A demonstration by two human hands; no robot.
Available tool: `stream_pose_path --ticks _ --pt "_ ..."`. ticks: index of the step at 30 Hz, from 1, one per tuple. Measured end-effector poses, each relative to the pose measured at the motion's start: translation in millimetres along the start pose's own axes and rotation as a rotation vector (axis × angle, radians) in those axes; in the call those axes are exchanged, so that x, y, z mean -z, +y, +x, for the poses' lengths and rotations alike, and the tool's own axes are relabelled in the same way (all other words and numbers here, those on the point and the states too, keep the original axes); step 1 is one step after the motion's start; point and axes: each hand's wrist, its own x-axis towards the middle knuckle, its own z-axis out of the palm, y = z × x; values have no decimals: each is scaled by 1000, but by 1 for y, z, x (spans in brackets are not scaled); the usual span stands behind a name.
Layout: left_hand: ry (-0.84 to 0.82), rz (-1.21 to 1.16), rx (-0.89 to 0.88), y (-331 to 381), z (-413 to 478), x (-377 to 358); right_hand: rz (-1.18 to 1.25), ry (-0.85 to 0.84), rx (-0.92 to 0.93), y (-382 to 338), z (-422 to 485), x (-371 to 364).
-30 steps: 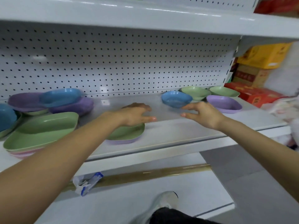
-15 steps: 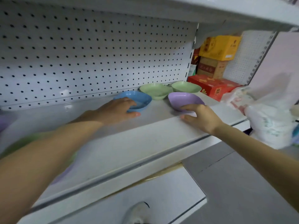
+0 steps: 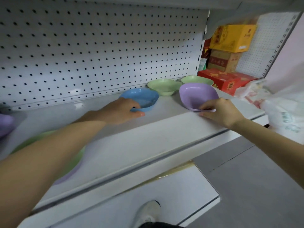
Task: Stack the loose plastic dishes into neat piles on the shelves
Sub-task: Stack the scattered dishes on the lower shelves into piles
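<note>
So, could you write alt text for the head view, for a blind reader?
A person's left hand grips the near rim of a blue dish and the right hand pinches the near rim of a tilted purple dish on a shelf. A green dish and another green dish sit behind.

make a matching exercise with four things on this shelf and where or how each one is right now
Things:
1. blue dish
2. purple dish
3. yellow box
4. red box

States:
A. tilted, near rim pinched by the right hand
B. highest of the three boxes
C. flat on the shelf, near rim gripped by the left hand
D. lowest of the three boxes

Pairs: 1-C, 2-A, 3-B, 4-D
</note>
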Motion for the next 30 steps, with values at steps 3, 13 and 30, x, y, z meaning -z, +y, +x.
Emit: stream_pose_path --ticks 3,13,30 --pt "20 0 -50 6 -14 0 8 9 21 -8 -12 -1" --pt "143 -128 -105 26 -79 13 17 -35 155 -49 -63 15" --pt "375 -11 62 -11 -245 98 174 -7 453 -209 -105 29"
